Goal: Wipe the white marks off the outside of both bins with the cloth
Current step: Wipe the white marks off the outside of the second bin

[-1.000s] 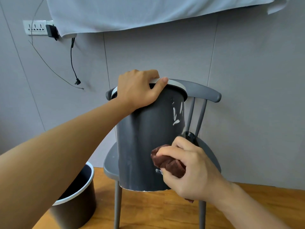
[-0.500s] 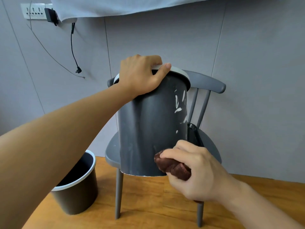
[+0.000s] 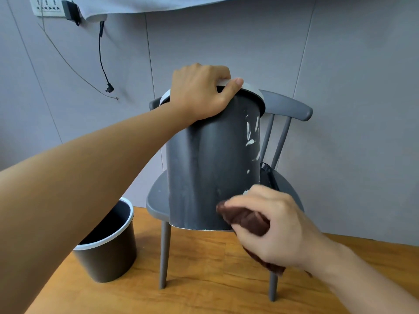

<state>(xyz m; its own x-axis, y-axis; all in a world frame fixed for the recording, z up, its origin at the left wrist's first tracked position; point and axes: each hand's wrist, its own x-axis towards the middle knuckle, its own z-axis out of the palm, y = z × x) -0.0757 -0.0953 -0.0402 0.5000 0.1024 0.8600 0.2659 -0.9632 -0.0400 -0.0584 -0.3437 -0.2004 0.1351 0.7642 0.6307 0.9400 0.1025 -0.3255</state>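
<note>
**Cloth against the lower wall of the bin on the chair**

The dark grey plastic bin with a white rim (image 3: 204, 168) stands on the seat of the grey wooden chair (image 3: 288, 105), its base overhanging the seat's front edge. The left hand (image 3: 199, 91) grips the rim, fingers curled over the top and thumb along the outside. The right hand (image 3: 272, 225) clutches the bunched brown cloth (image 3: 244, 219) and presses it against the bin's lower right wall. White smeared marks (image 3: 252, 137) streak the upper right side. A second dark grey bin with a white rim (image 3: 108, 250) stands upright on the wooden floor (image 3: 215, 286), left of the chair
</note>
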